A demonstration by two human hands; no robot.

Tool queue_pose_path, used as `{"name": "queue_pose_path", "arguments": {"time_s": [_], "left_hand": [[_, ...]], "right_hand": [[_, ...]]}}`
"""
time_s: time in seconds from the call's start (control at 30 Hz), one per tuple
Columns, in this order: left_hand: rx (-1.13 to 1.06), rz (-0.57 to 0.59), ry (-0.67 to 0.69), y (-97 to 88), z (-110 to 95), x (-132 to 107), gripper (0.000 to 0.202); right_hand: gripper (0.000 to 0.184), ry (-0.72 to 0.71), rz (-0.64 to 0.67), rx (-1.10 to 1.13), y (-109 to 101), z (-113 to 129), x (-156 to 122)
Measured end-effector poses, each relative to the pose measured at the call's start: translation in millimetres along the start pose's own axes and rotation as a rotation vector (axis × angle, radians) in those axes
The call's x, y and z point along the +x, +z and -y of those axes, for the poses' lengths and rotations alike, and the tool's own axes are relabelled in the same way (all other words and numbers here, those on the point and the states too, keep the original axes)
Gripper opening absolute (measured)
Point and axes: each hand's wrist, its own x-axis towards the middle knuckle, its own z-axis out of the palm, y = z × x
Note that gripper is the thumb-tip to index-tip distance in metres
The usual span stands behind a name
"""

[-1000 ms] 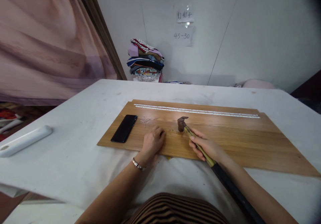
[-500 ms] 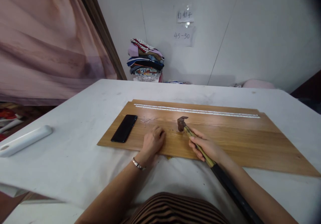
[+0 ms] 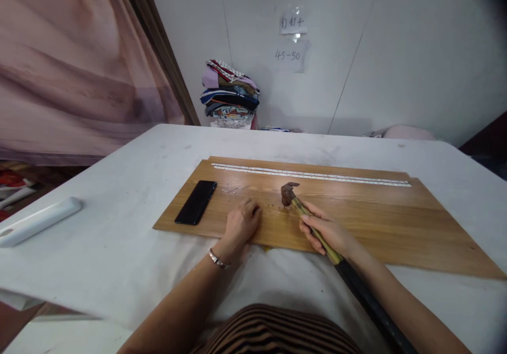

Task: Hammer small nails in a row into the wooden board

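Note:
My right hand [image 3: 322, 230] is wrapped round the wooden part of a claw hammer [image 3: 286, 195], its handle running back along my forearm. The rusty head is at the wooden board [image 3: 380, 222], next to a row of small dark dots [image 3: 271, 205] that look like nail heads. Left of them my left hand [image 3: 242, 219] rests on the board with curled fingers, and nothing shows in it. Several thin loose nails [image 3: 229, 191] lie scattered beyond that hand. A black phone [image 3: 196, 202] lies at the board's left end.
Two white measuring strips [image 3: 309, 174] run along the board's far side. The board lies on a white-covered table [image 3: 119, 195]. A long white plastic object [image 3: 41, 221] is at the table's left. Behind stand folded clothes [image 3: 230, 98] by the wall.
Almost nothing differs. The hammer head and my right hand have shifted very slightly; my left hand stays in place.

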Motion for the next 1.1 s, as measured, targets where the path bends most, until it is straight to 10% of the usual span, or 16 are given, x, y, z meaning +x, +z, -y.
{"name": "queue_pose_path", "arguments": {"time_s": [1.1], "left_hand": [[-0.001,-0.021,0.012,-1.2,-0.3,-0.7,0.018]], "right_hand": [[0.06,-0.004,0.017,0.064,0.9,-1.5,0.3]]}}
